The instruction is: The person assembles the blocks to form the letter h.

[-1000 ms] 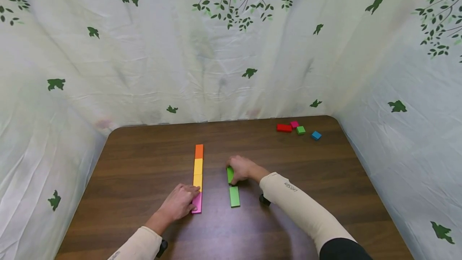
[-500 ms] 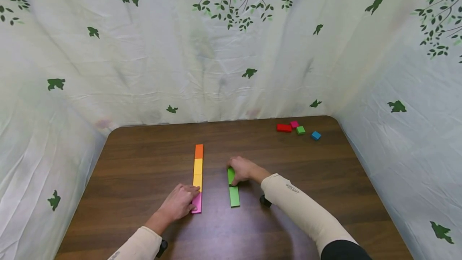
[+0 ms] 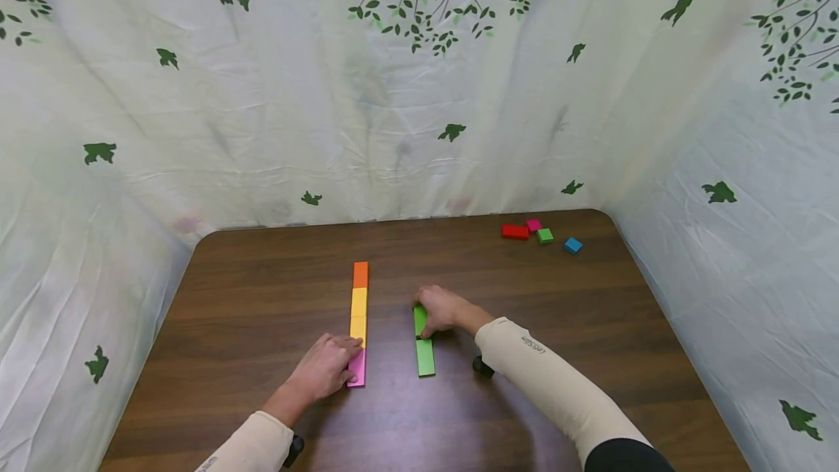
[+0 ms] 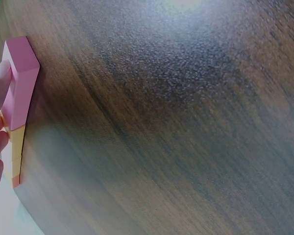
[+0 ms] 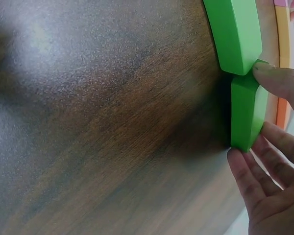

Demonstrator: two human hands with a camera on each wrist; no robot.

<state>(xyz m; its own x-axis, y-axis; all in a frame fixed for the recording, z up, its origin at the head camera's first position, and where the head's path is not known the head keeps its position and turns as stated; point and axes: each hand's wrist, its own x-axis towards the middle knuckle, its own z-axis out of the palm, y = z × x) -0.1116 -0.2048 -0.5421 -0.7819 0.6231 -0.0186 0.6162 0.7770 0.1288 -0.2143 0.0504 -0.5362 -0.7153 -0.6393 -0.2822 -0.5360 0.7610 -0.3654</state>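
In the head view a straight row runs away from me: a pink block [image 3: 357, 368], two yellow blocks [image 3: 358, 303] and an orange block [image 3: 360, 274]. My left hand [image 3: 323, 366] rests on its near end, thumb on the pink block and fingertips by the adjoining yellow one. To the right, my right hand [image 3: 442, 309] pinches a green block [image 5: 247, 107] by its ends, thumb at the near end and fingers at the far end. A second green block [image 3: 425, 359] lies just nearer, end to end with it. Part of the held block is hidden by the hand.
At the table's far right lie a red block [image 3: 515, 232], a small magenta block [image 3: 534, 225], a small green block [image 3: 545, 236] and a blue block [image 3: 573, 245]. White leaf-printed cloth [image 3: 393, 130] hangs around the wooden table [image 3: 262, 290].
My right hand has drawn the held green block slightly nearer, closing the gap to the other green block. The left hand has stayed in place.
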